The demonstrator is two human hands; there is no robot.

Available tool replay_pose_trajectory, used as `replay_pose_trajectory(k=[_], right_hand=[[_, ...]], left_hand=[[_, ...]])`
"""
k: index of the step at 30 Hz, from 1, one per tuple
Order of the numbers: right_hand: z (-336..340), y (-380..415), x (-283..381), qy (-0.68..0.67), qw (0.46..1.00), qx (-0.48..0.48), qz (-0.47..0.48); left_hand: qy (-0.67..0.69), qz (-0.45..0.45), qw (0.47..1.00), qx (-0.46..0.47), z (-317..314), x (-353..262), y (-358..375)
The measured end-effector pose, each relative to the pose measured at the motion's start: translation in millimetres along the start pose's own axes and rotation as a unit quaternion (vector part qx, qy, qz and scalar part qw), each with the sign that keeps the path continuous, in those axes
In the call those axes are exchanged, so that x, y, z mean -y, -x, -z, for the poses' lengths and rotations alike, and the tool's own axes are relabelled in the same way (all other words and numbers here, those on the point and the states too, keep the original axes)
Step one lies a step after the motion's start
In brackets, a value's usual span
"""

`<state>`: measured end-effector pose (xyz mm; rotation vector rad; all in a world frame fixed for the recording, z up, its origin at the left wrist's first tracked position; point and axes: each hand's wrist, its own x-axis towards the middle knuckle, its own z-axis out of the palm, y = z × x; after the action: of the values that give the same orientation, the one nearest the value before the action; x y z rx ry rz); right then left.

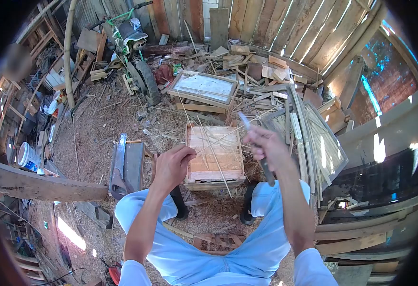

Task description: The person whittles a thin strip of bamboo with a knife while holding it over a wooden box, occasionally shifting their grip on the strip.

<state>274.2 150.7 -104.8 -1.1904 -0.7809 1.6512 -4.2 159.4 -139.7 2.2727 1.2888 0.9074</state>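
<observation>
My left hand (173, 164) is closed, thumb and fingers pinched on one end of a thin wooden strip (222, 138). That strip slants up to the right, over a low slatted wooden crate (213, 167) between my feet. In my right hand (270, 147) is a knife (244, 120), its blade pointing up and its dark handle showing below my fist. The blade is close to the far part of the strip. Several more thin strips lie across the crate top.
Left of the crate, a handsaw (118, 164) leans on a dark box (133, 164). Ahead lie a framed panel (205, 87) and heaped wood scraps (266, 71). A motorbike (144, 78) stands behind at left. Long boards (302, 143) lean at right; shavings cover the ground (89, 138).
</observation>
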Motion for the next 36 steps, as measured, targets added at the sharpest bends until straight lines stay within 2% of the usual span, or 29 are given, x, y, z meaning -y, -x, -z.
replay_pose_trajectory(k=[2, 4, 7, 10, 11, 14, 18, 20, 24, 26, 30, 32, 36], right_hand=[[-25, 2, -12, 0.047, 0.999, 0.006, -0.015], [-38, 1, -28, 0.037, 0.994, 0.091, -0.052], [-42, -4, -38, 0.023, 0.994, 0.092, -0.059], [-26, -7, -22, 0.017, 0.998, 0.045, -0.044], [-18, -6, -15, -0.004, 1.0, 0.026, -0.006], [5, -5, 4, -0.04, 0.999, -0.01, 0.027], [18, -4, 4, -0.047, 0.998, -0.009, 0.031], [23, -5, 10, -0.068, 0.995, -0.034, 0.065], [-10, 6, -1, -0.016, 0.999, -0.039, 0.016], [-27, 5, -16, 0.048, 0.997, 0.043, -0.041], [-25, -2, -22, 0.018, 0.996, 0.073, -0.04], [-7, -4, -4, -0.007, 1.0, 0.011, -0.002], [-1, 0, 2, -0.024, 1.0, 0.0, 0.018]], left_hand=[[-0.006, -0.017, 1.0, -0.002, -1, -5, -3], [-0.011, -0.034, 0.999, -0.003, -4, -6, -4], [-0.011, -0.028, 1.0, 0.001, -5, -5, -4], [0.013, -0.019, 1.0, -0.001, -4, -4, -2], [0.006, -0.016, 1.0, 0.005, -2, -1, -1], [0.006, -0.016, 1.0, 0.006, -1, 1, 0], [-0.003, -0.019, 1.0, 0.004, 1, -4, -1], [-0.005, -0.011, 1.0, 0.002, 3, -1, 1], [0.013, -0.02, 1.0, -0.003, -3, 2, -1], [0.002, -0.033, 0.999, 0.003, -3, -3, -3], [0.008, -0.025, 1.0, 0.003, -3, 1, 0], [0.012, -0.015, 1.0, 0.007, 0, 2, 1], [0.015, -0.003, 1.0, 0.011, 2, -3, -2]])
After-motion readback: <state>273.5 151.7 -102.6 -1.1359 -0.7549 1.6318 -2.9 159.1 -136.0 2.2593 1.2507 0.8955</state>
